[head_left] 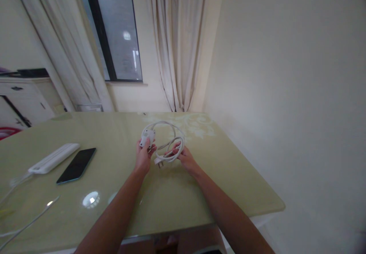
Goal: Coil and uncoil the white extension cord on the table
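My left hand (pixel 144 155) is closed around a small white power strip (pixel 148 136), its thumb on the near face. A white power cord (pixel 163 122) runs from the strip's far end and loops over to the right. Loose coils of that cord are gripped by my right hand (pixel 184 156), fingers curled round them. The cord's plug (pixel 159 161) dangles below the coils between my hands, its prongs pointing down. Both hands are held just above the table (pixel 177 193).
Left of my hands lie a black-screened phone (pixel 77 165) and a long white power strip (pixel 55 158) with its cord. A thin white cable (pixel 31 222) crosses the near left corner. The wall (pixel 280 94) borders the table's right side; curtains (pixel 180 44) hang behind.
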A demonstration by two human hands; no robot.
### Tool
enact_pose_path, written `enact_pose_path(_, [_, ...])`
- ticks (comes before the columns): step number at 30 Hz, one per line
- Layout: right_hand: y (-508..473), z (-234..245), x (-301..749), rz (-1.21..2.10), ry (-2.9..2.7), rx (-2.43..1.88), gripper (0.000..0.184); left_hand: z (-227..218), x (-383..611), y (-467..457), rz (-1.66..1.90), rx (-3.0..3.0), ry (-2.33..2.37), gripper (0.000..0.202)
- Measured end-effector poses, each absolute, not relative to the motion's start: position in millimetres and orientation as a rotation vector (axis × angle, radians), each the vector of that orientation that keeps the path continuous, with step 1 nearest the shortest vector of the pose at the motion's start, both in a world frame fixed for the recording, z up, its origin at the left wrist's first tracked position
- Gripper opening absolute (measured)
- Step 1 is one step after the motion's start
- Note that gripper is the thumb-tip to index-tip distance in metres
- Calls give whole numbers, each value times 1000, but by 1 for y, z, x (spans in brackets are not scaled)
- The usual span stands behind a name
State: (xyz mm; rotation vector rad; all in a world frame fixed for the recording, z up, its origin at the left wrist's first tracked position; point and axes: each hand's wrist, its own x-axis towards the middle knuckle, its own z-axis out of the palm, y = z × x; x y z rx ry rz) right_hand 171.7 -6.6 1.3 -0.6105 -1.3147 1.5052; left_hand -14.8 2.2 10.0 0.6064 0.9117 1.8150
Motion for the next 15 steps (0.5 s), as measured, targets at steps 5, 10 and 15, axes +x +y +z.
enact_pose_path(5, [-10,6,170,1469,-1224,-653,55,18,-18,-1,1886,683,828,59])
enact_pose_path(10, [-8,4,171,1454,-1152,-694,61,22,-17,-7,1965,833,838,53])
enact_pose_path(15, [-7,4,173,1468,-1095,-740,63,24,-15,-14,2040,974,920,49])
